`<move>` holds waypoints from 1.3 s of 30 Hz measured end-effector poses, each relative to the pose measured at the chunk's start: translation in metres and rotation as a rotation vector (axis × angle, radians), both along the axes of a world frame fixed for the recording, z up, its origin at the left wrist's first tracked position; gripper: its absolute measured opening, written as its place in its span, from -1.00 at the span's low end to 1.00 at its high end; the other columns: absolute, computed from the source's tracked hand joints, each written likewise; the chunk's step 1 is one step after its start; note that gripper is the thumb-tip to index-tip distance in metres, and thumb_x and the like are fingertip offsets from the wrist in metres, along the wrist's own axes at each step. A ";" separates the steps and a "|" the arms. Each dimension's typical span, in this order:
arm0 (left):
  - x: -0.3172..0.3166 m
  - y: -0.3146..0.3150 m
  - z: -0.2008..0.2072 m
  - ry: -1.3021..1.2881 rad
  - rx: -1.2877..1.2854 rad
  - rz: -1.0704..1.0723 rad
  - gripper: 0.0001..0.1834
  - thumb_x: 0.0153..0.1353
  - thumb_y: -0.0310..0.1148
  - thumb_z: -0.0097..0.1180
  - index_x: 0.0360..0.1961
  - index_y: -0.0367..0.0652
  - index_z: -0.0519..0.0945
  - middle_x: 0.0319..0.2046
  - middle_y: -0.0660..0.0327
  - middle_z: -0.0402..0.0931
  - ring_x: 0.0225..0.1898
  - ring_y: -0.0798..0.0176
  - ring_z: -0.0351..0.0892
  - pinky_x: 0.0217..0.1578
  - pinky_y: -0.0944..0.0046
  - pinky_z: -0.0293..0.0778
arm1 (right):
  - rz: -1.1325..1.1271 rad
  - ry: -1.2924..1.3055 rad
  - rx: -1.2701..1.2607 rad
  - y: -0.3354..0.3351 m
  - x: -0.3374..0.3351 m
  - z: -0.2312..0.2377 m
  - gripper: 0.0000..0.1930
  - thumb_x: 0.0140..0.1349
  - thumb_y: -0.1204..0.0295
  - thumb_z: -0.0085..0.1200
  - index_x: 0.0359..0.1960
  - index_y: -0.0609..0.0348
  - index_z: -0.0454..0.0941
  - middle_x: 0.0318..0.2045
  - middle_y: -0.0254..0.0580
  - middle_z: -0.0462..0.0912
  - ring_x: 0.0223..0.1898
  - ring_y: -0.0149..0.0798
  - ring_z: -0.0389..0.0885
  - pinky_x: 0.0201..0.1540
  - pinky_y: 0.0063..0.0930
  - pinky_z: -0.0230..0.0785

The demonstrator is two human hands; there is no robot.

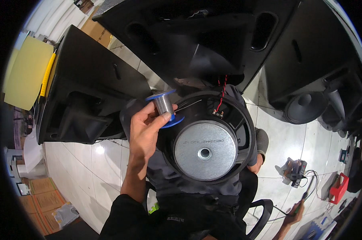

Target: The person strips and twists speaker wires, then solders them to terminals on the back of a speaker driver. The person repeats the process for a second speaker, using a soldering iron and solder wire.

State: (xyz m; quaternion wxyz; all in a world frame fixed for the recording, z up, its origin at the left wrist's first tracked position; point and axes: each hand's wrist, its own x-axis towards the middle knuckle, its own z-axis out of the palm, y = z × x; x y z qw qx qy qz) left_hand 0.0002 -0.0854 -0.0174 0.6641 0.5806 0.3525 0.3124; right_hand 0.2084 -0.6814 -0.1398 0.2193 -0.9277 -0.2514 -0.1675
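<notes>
My left hand [144,130] is closed around a spool of solder wire [164,105] with blue flanges. A loose end of solder sticks out to the right over the speaker driver's rim. The round black speaker driver [205,150] lies on my lap, its silver magnet facing up. A twisted red and black wire [224,90] runs from the cabinet above down to the driver's terminals [218,114]. Out at the lower right, my right hand [296,214] grips what looks like a soldering iron [305,196] with a green handle and a cord, away from the driver.
A large black speaker cabinet [205,40] stands directly ahead, with others at left [89,88] and right [313,60]. A dark power block [296,173] with cables sits on the tiled floor beside a red object [339,189]. Cardboard boxes [45,202] are stacked at lower left.
</notes>
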 end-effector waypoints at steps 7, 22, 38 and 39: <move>0.012 0.018 -0.004 0.036 -0.049 -0.102 -0.58 0.24 -0.47 0.14 0.11 -0.40 0.49 -0.12 -0.03 0.63 -0.02 0.22 0.60 0.10 0.27 0.41 | -0.054 -0.127 0.553 0.143 0.039 0.050 -0.67 0.36 0.37 0.07 -0.05 0.48 0.52 -0.43 -0.07 0.58 -0.50 -0.35 0.48 -0.50 -0.52 0.33; 0.029 0.030 0.006 0.256 0.075 -0.248 -0.49 0.15 -0.37 0.22 0.11 -0.40 0.51 -0.16 -0.06 0.66 -0.09 0.17 0.67 0.05 0.22 0.47 | 0.555 0.943 0.932 0.330 0.053 0.052 -0.45 0.24 0.08 0.15 -0.16 0.52 0.60 -0.49 -0.05 0.52 -0.64 -0.35 0.47 -0.66 -0.54 0.26; 0.050 0.030 0.013 0.304 0.102 -0.325 -0.53 0.09 -0.35 0.30 0.02 -0.36 0.59 -0.25 -0.01 0.69 -0.20 0.22 0.69 -0.04 0.23 0.48 | 0.639 1.004 0.854 0.339 0.058 0.044 -0.55 0.28 0.15 0.11 -0.16 0.42 0.66 -0.51 -0.03 0.57 -0.66 -0.34 0.50 -0.66 -0.55 0.29; 0.050 0.030 0.013 0.302 0.102 -0.322 -0.53 0.08 -0.36 0.30 0.02 -0.36 0.59 -0.25 -0.02 0.69 -0.20 0.22 0.69 -0.04 0.24 0.48 | 0.639 0.997 0.845 0.340 0.057 0.044 -0.55 0.28 0.15 0.11 -0.15 0.41 0.66 -0.52 -0.04 0.57 -0.66 -0.34 0.50 -0.66 -0.55 0.28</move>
